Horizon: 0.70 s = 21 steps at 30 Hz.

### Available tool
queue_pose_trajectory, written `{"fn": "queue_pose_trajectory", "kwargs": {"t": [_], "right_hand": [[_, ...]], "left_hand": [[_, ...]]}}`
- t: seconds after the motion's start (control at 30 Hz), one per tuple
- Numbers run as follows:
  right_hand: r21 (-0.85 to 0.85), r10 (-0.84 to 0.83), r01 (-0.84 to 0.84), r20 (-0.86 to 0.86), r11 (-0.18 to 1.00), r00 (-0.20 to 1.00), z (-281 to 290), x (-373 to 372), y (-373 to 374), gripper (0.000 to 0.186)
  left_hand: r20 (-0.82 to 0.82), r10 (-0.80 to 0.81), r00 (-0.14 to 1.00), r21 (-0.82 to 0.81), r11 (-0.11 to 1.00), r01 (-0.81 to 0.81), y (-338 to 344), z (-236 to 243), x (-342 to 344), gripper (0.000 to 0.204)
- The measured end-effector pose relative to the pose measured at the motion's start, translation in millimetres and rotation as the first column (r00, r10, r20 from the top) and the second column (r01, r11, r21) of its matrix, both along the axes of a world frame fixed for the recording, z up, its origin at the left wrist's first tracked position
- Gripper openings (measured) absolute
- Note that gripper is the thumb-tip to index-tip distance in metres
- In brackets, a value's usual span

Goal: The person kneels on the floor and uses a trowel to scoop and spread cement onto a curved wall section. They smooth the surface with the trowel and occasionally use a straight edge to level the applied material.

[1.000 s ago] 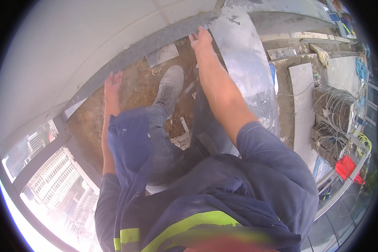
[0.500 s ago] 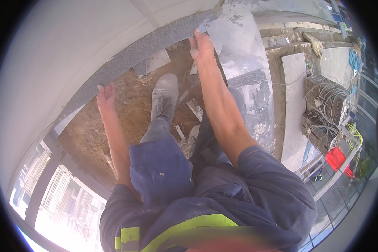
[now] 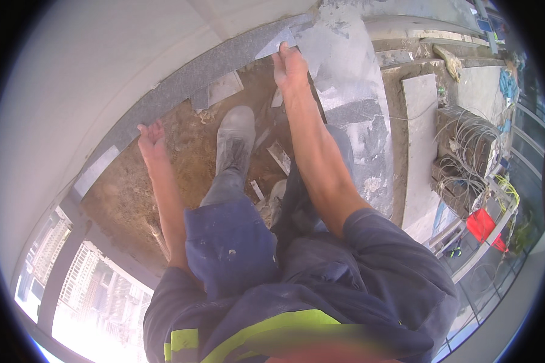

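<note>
A long grey speckled strip, like a stone slab [image 3: 191, 75], runs along the foot of the pale wall. My left hand [image 3: 153, 138] is at its near edge towards the left, thumb raised and fingers curled against the edge. Further right, my right hand [image 3: 290, 65] grips the same edge close to the slab's far right end, with the thumb on top. The undersides of the fingers are hidden. Below the edge lies brown sandy ground [image 3: 127, 187], where my grey dusty shoe [image 3: 235, 136] stands between my arms.
A smeared grey slab surface [image 3: 345, 72] borders the ground on the right. Beyond it are a long board [image 3: 420, 121], coiled wires [image 3: 469, 139] over dark blocks, a red item [image 3: 485, 228] and metal rails. Broken pale pieces [image 3: 225, 88] lie near the strip. Bright windows [image 3: 97, 290] stand at lower left.
Both hands keep nearly the same places on the strip, the left a little further left. Pale patches near both ends of the strip look larger now.
</note>
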State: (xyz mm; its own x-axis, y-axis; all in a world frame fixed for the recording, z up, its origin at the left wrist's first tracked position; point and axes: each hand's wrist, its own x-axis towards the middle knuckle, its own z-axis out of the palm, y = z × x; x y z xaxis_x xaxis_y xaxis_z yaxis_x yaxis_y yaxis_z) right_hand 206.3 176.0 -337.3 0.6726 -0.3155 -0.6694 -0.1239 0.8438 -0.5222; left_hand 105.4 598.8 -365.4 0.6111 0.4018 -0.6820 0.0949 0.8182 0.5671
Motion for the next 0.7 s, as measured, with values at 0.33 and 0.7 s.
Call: {"fn": "queue_pose_trajectory", "kwargs": {"t": [0.33, 0.7], "right_hand": [[-0.032, 0.002, -0.004, -0.062, 0.999, 0.998, -7, 5, -1, 0.017], [-0.021, 0.005, -0.007, -0.079, 1.000, 0.997, -13, 9, -6, 0.025]], "left_hand": [[-0.085, 0.036, 0.996, 0.027, 0.999, -0.034, -3, 5, 3, 0.068], [-0.107, 0.035, 0.994, 0.000, 0.999, -0.035, -10, 12, 11, 0.051]]}}
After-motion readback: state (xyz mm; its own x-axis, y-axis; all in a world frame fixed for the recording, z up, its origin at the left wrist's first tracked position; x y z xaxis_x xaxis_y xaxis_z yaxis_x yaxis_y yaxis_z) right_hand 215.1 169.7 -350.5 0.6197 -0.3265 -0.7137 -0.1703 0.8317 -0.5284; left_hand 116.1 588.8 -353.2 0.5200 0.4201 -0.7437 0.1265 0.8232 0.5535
